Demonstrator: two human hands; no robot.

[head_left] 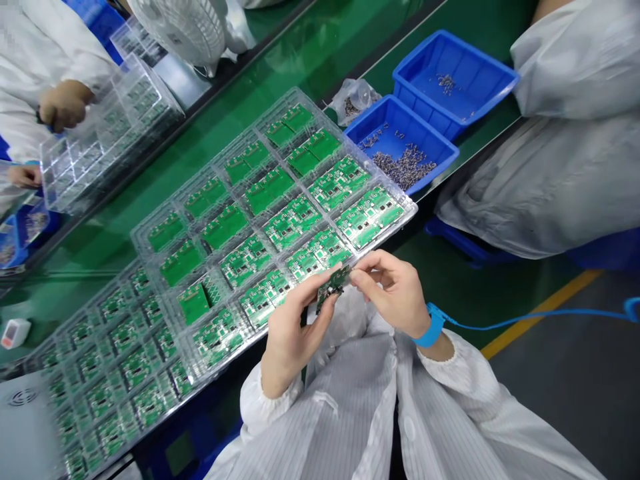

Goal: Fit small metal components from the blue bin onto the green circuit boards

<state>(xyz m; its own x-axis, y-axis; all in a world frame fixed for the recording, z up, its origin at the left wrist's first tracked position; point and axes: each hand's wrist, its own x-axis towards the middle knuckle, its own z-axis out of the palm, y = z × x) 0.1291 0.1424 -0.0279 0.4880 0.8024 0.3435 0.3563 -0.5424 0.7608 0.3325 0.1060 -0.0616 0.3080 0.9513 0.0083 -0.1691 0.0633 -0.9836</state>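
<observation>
A small green circuit board (332, 283) is held up in front of my chest, tilted, just off the near edge of a clear plastic tray (407, 208). My left hand (300, 327) grips it between thumb and fingers. At its right edge my right hand (393, 291) is closed in a pinch; whatever is between those fingertips is too small to make out. A blue wrist strap (431, 328) with a cord circles my right wrist. In the tray's compartments lie several green circuit boards (293, 223), some showing components, others a plain face.
Two blue bins (425, 143) with small metal parts stand beyond the tray, beside a plastic bag (353, 100) of parts. A second tray (125, 347) of boards lies left. Across the bench are a white fan (180, 30) and a co-worker's hand (65, 105). Another person's sleeve (580, 60) is at right.
</observation>
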